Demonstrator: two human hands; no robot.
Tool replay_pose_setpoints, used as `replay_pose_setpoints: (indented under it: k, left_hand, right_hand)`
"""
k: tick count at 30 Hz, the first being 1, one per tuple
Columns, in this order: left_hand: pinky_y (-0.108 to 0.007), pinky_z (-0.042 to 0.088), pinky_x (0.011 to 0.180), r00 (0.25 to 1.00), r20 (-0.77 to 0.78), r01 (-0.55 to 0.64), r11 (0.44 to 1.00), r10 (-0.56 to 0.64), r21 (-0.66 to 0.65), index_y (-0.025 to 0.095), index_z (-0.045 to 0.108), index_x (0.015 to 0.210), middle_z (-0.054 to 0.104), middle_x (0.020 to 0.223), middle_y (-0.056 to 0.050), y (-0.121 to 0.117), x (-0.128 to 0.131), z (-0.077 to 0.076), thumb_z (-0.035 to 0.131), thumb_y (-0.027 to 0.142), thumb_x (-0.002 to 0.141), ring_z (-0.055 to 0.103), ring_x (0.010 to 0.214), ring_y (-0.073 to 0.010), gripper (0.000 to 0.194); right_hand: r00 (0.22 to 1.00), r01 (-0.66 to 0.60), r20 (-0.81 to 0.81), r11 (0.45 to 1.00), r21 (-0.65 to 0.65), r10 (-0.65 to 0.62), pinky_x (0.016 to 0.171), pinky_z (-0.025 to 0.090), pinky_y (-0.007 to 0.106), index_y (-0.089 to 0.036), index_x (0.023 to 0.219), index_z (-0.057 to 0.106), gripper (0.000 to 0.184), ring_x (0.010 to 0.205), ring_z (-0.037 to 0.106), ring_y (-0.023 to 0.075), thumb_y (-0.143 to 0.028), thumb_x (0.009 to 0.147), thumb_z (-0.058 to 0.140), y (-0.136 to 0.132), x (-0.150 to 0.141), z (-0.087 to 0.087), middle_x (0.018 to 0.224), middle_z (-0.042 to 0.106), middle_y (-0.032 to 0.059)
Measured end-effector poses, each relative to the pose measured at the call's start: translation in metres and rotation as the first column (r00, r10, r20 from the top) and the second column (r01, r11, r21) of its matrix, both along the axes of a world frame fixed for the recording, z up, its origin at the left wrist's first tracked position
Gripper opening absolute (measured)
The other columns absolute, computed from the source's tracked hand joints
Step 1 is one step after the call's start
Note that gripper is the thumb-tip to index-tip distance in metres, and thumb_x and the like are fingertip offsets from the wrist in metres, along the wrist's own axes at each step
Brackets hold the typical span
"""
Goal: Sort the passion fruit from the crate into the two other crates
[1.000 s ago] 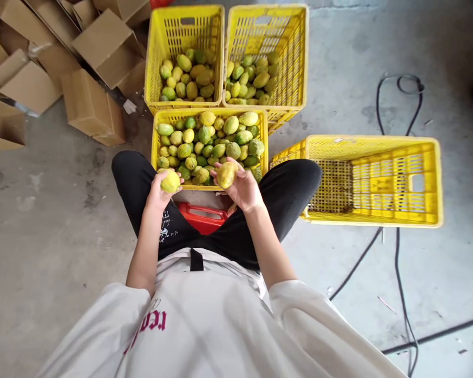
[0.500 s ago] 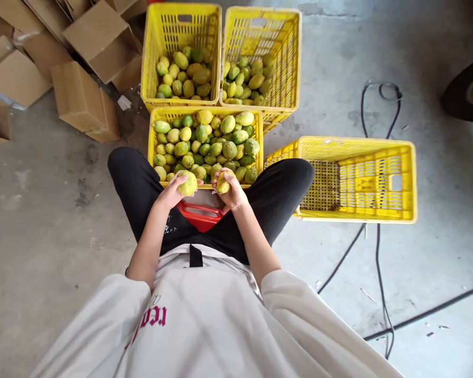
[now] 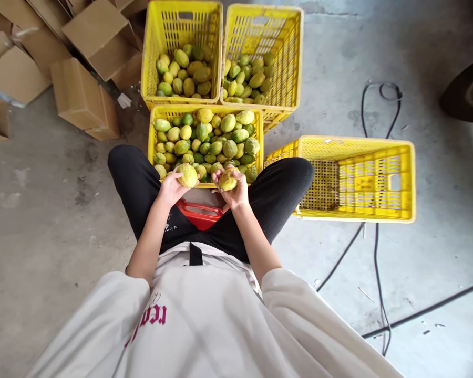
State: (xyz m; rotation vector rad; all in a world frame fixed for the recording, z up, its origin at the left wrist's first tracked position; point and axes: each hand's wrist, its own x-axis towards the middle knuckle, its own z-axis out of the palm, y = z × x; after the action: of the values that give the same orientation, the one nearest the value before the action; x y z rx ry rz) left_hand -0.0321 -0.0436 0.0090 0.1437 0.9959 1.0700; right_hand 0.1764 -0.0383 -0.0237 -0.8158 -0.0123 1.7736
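I sit with a full yellow crate (image 3: 154, 140) of green and yellow fruits between my knees. My left hand (image 3: 170, 190) is closed round one yellow-green fruit (image 3: 187, 175) at the crate's near rim. My right hand (image 3: 235, 193) grips another yellowish fruit (image 3: 228, 180) just beside it, also over the near rim. The two hands are close together, a short gap apart. A red stool (image 3: 200, 212) shows between my legs below the hands.
Two more yellow crates with fruits, the left crate (image 3: 150, 58) and the right crate (image 3: 297, 58), stand behind. An empty yellow crate (image 3: 378, 210) lies to my right. Cardboard boxes (image 3: 82, 94) pile at the far left. Black cables (image 3: 378, 252) run over the concrete floor, and a tyre (image 3: 467, 92) shows far right.
Both hands, each with its fruit, have drawn closer together at the crate's near rim. The view has shifted a little to the right and the tyre has come into sight.
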Motion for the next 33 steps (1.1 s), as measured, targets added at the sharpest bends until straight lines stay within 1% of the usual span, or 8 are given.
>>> replay_pose_setpoints:
  k: [3,6,10,14,20,26,29,33]
  left_hand:
    - [-0.048,0.062,0.107,0.999,-0.036,-0.007,1.000,0.007,-0.012,0.022,0.067,0.107,0.080,0.112,-0.007,0.000,0.002,-0.003,0.074,0.018,0.089,0.079,0.122,-0.0314,0.019]
    - [-0.038,0.066,0.093,0.995,-0.071,0.076,0.997,-0.076,-0.004,0.019,0.069,0.105,0.081,0.111,-0.011,0.000,0.004,-0.007,0.074,0.024,0.094,0.081,0.100,-0.0245,0.013]
    - [-0.029,0.064,0.074,0.992,-0.111,0.055,0.997,-0.060,-0.048,0.017,0.069,0.097,0.080,0.094,-0.009,0.001,0.003,-0.009,0.079,0.033,0.093,0.076,0.075,-0.0176,0.019]
    - [-0.035,0.068,0.082,0.999,-0.042,0.017,0.998,-0.019,-0.057,0.020,0.069,0.108,0.080,0.092,-0.006,0.003,0.000,-0.004,0.075,0.038,0.093,0.081,0.084,-0.0222,0.024]
    - [-0.042,0.069,0.087,1.000,0.011,0.027,0.999,-0.027,-0.046,0.022,0.066,0.124,0.081,0.105,-0.007,0.003,0.001,-0.002,0.069,0.037,0.096,0.084,0.105,-0.0313,0.032]
    - [-0.021,0.054,0.051,0.998,-0.049,0.047,0.998,-0.050,-0.051,0.021,0.066,0.105,0.080,0.095,-0.007,0.003,0.005,-0.008,0.082,0.044,0.094,0.079,0.071,-0.0187,0.030]
    - [-0.023,0.060,0.058,0.997,-0.063,-0.043,0.996,0.038,-0.081,0.021,0.068,0.098,0.077,0.085,-0.005,0.005,0.003,-0.008,0.076,0.054,0.098,0.078,0.072,-0.0179,0.034]
    - [-0.037,0.070,0.089,0.978,-0.070,-0.204,0.975,0.198,-0.093,0.021,0.069,0.098,0.078,0.089,-0.008,0.007,0.000,-0.002,0.061,0.057,0.103,0.083,0.102,-0.0265,0.037]
  right_hand:
    - [0.998,0.060,0.026,0.998,-0.022,-0.059,0.068,0.066,0.025,-0.027,0.092,0.062,0.017,0.073,0.070,0.0133,-0.025,0.087,0.079,0.000,0.000,-0.005,0.086,0.073,-0.0041]
    - [0.989,0.119,0.094,0.992,-0.036,-0.115,0.073,0.066,0.025,-0.028,0.098,0.064,0.012,0.072,0.070,0.0130,-0.029,0.092,0.075,0.001,0.001,-0.006,0.085,0.071,-0.0043]
    - [0.993,0.106,0.064,0.994,-0.034,-0.103,0.099,0.069,0.043,-0.025,0.110,0.069,0.021,0.102,0.079,0.0231,-0.040,0.095,0.067,0.003,0.003,-0.004,0.103,0.079,0.0040]
    - [0.999,0.028,0.045,0.999,0.025,-0.029,0.108,0.065,0.049,-0.028,0.114,0.069,0.027,0.121,0.077,0.0268,-0.036,0.089,0.074,0.002,-0.001,-0.002,0.114,0.081,0.0044]
    - [0.999,-0.019,0.035,0.998,-0.062,0.021,0.078,0.070,0.028,-0.028,0.098,0.063,0.025,0.078,0.070,0.0146,-0.037,0.085,0.083,0.000,-0.002,-0.001,0.088,0.072,-0.0032]
    - [1.000,-0.012,0.017,1.000,-0.015,0.012,0.050,0.053,0.018,-0.029,0.097,0.064,0.020,0.066,0.062,0.0119,-0.031,0.084,0.079,0.001,0.001,0.002,0.088,0.070,-0.0036]
    - [0.999,0.034,-0.007,0.999,-0.030,-0.034,0.063,0.064,0.026,-0.028,0.098,0.067,0.016,0.077,0.070,0.0165,-0.039,0.088,0.074,0.001,0.001,0.005,0.090,0.074,-0.0009]
    - [1.000,0.012,-0.016,0.999,-0.032,-0.012,0.096,0.069,0.047,-0.026,0.114,0.072,0.029,0.107,0.078,0.0261,-0.039,0.088,0.067,0.002,0.000,0.010,0.107,0.082,0.0053]
